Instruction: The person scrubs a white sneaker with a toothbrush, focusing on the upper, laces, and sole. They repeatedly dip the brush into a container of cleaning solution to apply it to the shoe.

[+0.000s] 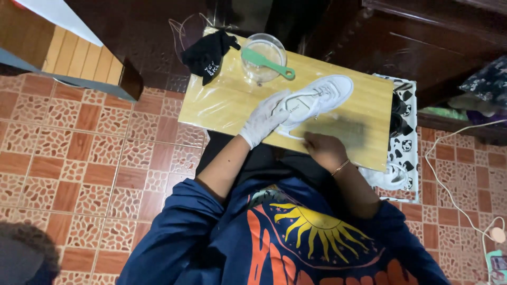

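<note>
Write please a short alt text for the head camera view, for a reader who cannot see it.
A gloved left hand holds a white sneaker on a plastic-covered wooden board, the bare right hand beside it. Behind lie a clear bowl with a green brush and a black cloth.

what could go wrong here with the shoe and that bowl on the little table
The clear bowl stands near the table's far edge with a green brush laid across its rim; a knock might tip it. The white shoe is steadied only by the gloved left hand, so it may slide on the shiny plastic covering while the bare right hand works at its sole. That hand has no glove.
</note>
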